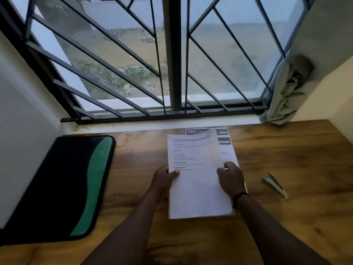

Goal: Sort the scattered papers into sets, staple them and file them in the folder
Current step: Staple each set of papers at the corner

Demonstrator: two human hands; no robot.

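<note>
Indoors, wooden desk (286,150) under barred window (172,54), curtain (286,88) bunched right

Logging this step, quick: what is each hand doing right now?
Left hand: grips the left edge of the paper stack, thumb on top.
Right hand: holds the stack's right edge, fingers curled over it.

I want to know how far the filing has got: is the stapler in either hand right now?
No, the stapler lies on the table apart from both hands, which hold the papers.
</note>
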